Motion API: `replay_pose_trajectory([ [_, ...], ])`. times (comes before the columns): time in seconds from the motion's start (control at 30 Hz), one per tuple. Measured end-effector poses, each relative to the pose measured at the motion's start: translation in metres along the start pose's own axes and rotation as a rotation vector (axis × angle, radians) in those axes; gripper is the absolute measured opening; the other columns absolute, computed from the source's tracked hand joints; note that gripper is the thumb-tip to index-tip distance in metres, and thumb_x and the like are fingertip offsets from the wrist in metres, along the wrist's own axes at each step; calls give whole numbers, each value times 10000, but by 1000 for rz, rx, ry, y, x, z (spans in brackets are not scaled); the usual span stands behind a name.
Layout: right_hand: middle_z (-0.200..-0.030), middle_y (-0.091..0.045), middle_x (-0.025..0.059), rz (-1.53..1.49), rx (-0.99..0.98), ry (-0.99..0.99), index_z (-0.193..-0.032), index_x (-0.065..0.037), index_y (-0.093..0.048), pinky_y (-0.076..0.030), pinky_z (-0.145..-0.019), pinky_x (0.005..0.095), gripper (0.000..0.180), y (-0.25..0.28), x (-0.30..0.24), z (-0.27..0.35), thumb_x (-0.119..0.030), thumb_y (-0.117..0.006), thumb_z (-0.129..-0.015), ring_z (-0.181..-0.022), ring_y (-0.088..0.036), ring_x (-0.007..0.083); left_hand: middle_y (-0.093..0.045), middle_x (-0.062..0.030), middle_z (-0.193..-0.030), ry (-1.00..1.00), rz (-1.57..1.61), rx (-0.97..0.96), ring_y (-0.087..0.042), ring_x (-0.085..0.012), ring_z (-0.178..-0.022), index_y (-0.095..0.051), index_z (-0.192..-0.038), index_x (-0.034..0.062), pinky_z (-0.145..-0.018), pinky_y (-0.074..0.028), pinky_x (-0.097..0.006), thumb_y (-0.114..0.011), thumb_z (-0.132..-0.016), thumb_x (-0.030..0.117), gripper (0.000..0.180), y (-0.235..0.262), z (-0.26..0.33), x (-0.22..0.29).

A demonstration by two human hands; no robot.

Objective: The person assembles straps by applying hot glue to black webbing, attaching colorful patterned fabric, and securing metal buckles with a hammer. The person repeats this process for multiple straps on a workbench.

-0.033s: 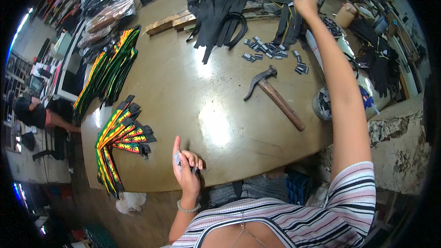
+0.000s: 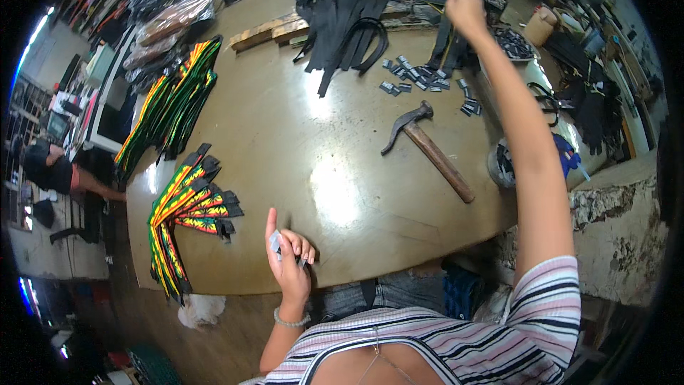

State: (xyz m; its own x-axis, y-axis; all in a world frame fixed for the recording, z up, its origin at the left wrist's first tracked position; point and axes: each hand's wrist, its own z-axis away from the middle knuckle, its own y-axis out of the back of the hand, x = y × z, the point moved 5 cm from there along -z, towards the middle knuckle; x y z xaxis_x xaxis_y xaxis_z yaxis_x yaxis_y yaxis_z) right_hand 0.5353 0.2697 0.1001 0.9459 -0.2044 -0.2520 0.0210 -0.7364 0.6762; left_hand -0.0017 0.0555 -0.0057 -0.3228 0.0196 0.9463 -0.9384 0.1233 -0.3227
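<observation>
My left hand [image 2: 291, 260] is at the table's near edge, index finger stretched out and the other fingers curled. A small grey-and-white label [image 2: 276, 241] is pinched under its thumb, and a dark bit shows below the curled fingers. My right arm stretches to the far right, where my right hand [image 2: 467, 13] is closed over black straps with yellow edging [image 2: 447, 46]. What its fingers hold is hidden. Close by lie several small black-and-grey labels [image 2: 420, 75] and a pile of black straps [image 2: 338, 25]. Nearer stands a hammer [image 2: 432, 150], lying with its wooden handle toward me.
Bundles of red, yellow and green patterned straps [image 2: 187, 203] and striped green straps [image 2: 174, 103] cover the table's left side. Wooden bars [image 2: 267, 32] lie at the back. A clear container [image 2: 501, 162] and scissors [image 2: 552, 103] are on the right. Another person [image 2: 60, 164] is at far left.
My right hand has drawn back slightly to the left and nearer, over the edged straps. My left hand keeps its pose with the label. The view has shifted a little.
</observation>
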Motion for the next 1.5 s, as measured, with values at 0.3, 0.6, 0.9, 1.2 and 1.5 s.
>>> replay_pose_trajectory([
  [0.3,-1083,-636,264,-152,-616,715,-1016,-17,-647,-528,-851,494,167,-81,-254,141,-90,-569,-888,-981,-643,414,-404,21,-767,64,135,38,-378,-60,-574,-502,-1205,126,-462,-316,-201,-481,-1075,237,172,9,5,-12],
  [0.6,-916,-710,158,-678,-404,400,-1066,-11,-699,-547,-735,335,170,64,-269,182,-13,-629,-911,-811,-694,278,-386,68,-696,127,80,-99,-317,-19,-561,-565,-1274,47,-499,-281,-181,-471,-1082,285,319,6,1,-23],
  [0.9,-1199,-641,145,-1299,-989,-308,-1338,48,-571,-546,-888,293,368,141,-293,333,16,-519,-975,-1016,-656,167,-586,54,-799,165,-347,-349,-516,-38,-779,-702,-1002,36,-682,-456,-265,-613,-1019,243,225,-3,0,-6],
  [1.2,-944,-712,17,-1321,-1067,-623,-1262,-75,-566,-359,-525,165,370,93,-266,289,-155,-703,-928,-600,-482,7,-620,-154,-817,-188,-795,-566,-629,-344,-774,-697,-882,9,-706,-495,-422,-642,-951,240,247,-7,42,29],
  [1.5,-1020,-655,20,-1120,-1040,80,-1191,-22,-610,-481,-743,232,290,89,-261,159,-111,-700,-931,-891,-600,75,-599,-100,-815,-301,-1093,-392,-632,-297,-847,-654,-804,62,-714,-519,-416,-684,-891,296,252,-3,47,24],
])
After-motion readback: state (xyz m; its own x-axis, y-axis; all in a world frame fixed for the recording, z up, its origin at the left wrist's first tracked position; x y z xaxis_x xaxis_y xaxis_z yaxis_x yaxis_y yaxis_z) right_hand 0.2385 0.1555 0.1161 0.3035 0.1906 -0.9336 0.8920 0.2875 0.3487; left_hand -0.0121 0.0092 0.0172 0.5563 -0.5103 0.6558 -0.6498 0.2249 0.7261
